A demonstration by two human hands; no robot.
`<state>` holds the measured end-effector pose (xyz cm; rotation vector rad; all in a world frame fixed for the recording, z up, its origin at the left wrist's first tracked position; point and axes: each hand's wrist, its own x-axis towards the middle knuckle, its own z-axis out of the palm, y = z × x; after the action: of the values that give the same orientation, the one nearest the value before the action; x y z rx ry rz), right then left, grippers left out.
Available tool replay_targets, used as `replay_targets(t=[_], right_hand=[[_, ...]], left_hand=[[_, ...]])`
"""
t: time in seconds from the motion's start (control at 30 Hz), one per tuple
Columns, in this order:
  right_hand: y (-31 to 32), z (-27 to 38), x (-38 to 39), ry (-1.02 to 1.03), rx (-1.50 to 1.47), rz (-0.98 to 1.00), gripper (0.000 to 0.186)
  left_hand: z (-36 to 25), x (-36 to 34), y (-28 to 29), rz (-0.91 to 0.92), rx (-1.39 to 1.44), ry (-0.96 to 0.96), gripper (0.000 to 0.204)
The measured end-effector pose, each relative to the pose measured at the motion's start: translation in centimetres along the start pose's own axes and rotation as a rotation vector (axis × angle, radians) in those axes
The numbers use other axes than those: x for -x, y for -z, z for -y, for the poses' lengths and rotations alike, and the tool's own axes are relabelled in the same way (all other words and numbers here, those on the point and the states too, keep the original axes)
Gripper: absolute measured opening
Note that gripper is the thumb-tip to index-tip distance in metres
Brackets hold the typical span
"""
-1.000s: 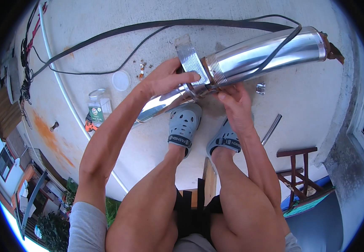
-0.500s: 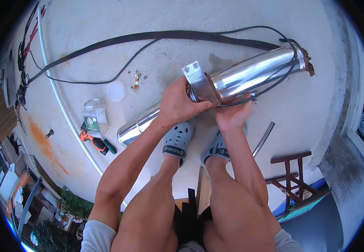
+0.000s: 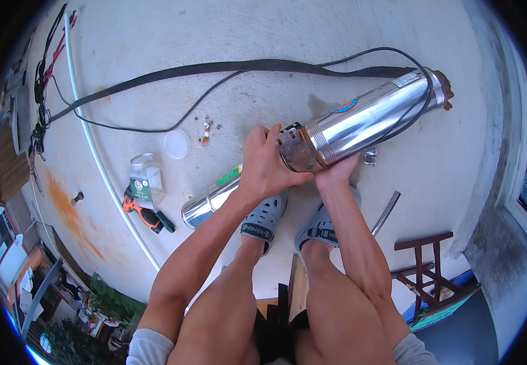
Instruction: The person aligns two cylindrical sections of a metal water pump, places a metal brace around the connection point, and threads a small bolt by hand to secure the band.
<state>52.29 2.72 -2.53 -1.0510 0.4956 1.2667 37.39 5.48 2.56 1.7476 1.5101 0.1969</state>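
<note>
A shiny steel pump cylinder [image 3: 370, 118] slants up to the right, with a threaded collar and a rusty far end. Around its near end sits a perforated metal strainer screen [image 3: 300, 150]. My left hand [image 3: 266, 167] is closed on the screen, thumb along its lower edge and fingertips at its top. Beneath the collar, my right hand [image 3: 336, 173] is cupped against the cylinder from below; its fingers are mostly hidden. Another steel cylinder [image 3: 205, 205] with a green label lies left of my left hand, which hides whether the two cylinders join.
A black flat hose and thin cable [image 3: 215, 72] cross the concrete. At left lie a white pipe [image 3: 102, 164], a clear jar [image 3: 146, 179], its lid [image 3: 177, 144] and an orange power tool [image 3: 145, 213]. A metal rod [image 3: 386, 213] and wooden stool [image 3: 425, 267] are at right.
The perforated screen, which stuck up as a flat plate, now lies curved against the pump's near end. The pump has rolled, bringing labels into view. My left fingers have moved onto the screen's top.
</note>
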Motion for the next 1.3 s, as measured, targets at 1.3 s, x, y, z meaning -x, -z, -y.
replay_targets(t=[1.3], right_hand=[[2.3,-0.1,-2.6,-0.166,0.130,0.016,0.046]], left_hand=[[0.7,-2.7,-0.4,0.102,0.178,0.038,0.075]])
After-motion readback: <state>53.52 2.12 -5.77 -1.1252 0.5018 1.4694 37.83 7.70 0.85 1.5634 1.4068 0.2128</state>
